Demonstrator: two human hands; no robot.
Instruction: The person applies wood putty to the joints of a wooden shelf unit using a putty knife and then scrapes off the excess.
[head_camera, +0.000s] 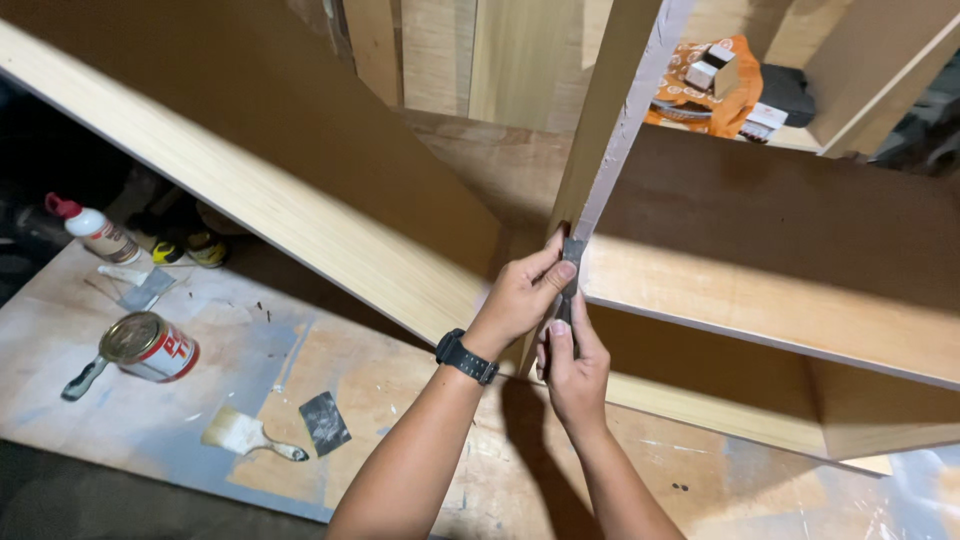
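Both my hands hold a narrow dark flat tool, a file or sanding strip, against the pale edge of an upright wooden panel. My left hand, with a black watch on its wrist, pinches the tool's upper part. Just below it my right hand grips the lower part. The panel's edge carries a whitish strip running upward. The panel belongs to an open wooden cabinet frame with a long slanting board on its left.
On the stained board floor lie a tipped tin can, a paintbrush, a dark sandpaper piece, a scraper and a white glue bottle with red cap. An orange bag with small boxes sits behind the frame.
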